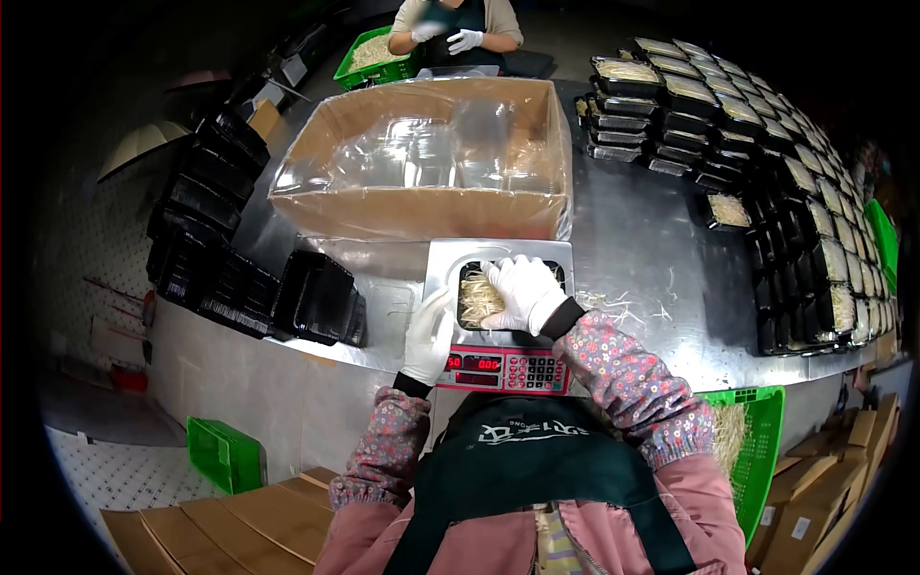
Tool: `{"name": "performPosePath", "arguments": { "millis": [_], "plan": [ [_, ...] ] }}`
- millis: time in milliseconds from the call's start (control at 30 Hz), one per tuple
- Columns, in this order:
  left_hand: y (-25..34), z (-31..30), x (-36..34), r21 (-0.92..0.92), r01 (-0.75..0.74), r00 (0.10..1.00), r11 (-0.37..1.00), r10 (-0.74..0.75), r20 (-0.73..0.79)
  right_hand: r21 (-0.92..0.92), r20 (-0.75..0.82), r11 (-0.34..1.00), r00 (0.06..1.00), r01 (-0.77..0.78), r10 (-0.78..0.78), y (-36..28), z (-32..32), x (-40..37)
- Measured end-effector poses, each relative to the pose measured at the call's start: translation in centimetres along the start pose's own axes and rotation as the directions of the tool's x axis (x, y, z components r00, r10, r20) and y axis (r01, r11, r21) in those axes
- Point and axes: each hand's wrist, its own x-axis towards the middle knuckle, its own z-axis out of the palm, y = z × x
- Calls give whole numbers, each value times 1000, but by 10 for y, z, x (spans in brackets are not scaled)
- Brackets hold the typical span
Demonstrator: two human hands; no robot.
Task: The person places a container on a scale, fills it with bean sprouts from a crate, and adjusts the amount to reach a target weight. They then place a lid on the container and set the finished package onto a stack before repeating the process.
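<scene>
Your dark green apron (pixel 537 450) fills the near edge, floral sleeves on either side.

- Scale (pixel 503 369): at the near edge of the steel bench (pixel 632 240), red readout and keypad facing you.
- Black tray (pixel 467 272): on the scale's platform, holding pale sprouts (pixel 476 299).
- Your right hand (pixel 522 292), white-gloved: palm down on the sprouts in the tray, fingers bent over them; whether it grips any cannot be told.
- Your left hand (pixel 428 335), white-gloved: fingers extended and together, laid against the tray's left side, holding nothing.
- Loose sprouts (pixel 623 307): scattered on the bench just right of the scale.
- Cardboard box (pixel 422 216): behind the scale, lined with clear plastic.
- Empty black trays (pixel 316 297): stacked to the left.
- Filled trays (pixel 815 230): stacked in rows to the right.
- Green crate (pixel 762 450): below the bench at your right, sprouts inside.
- Co-worker's gloved hand (pixel 465 40): at the far end.
</scene>
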Motion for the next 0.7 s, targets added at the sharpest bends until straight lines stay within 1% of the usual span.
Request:
{"name": "performPosePath", "arguments": {
  "millis": [33,100,167,200,233,300,333,433,467,567,600,700],
  "plan": [
    [5,-1,0,-14,17,1000,1000,-17,4,-3,68,1000,997,-23,24,2,-1,0],
    [4,-2,-2,-33,42,999,999,-42,3,105,85,994,996,-28,19,12,-17,-5],
    [-3,-4,-2,-40,48,999,998,-48,6,126,137,990,990,-62,44,20,-28,-7],
    [-5,-6,-2,-72,55,998,996,-54,26,143,115,989,993,-34,17,31,-17,-8],
    [0,-4,0,-58,53,998,997,-51,49,158,92,987,996,-6,-9,37,-12,-8],
    [13,-2,3,-31,49,995,998,-46,93,185,140,981,990,-57,31,41,-11,-12],
    [15,-4,7,75,-17,986,997,4,167,200,165,976,985,-83,50,41,-11,-14],
    [34,-7,21,149,-144,959,978,102,263,330,-61,943,998,36,-16,55,-14,-22],
    [32,-6,24,168,-165,946,972,108,305,395,-127,917,992,54,-3,62,-20,-28],
    [30,-4,33,190,-223,924,956,145,354,555,-79,827,983,-95,166,83,-20,-46],
    [30,0,39,213,-248,926,945,166,339,586,-93,798,967,-139,236,80,-22,-49],
    [43,14,54,206,-241,922,948,158,354,475,-44,860,970,-189,237,58,-22,-49]
  ]
}}
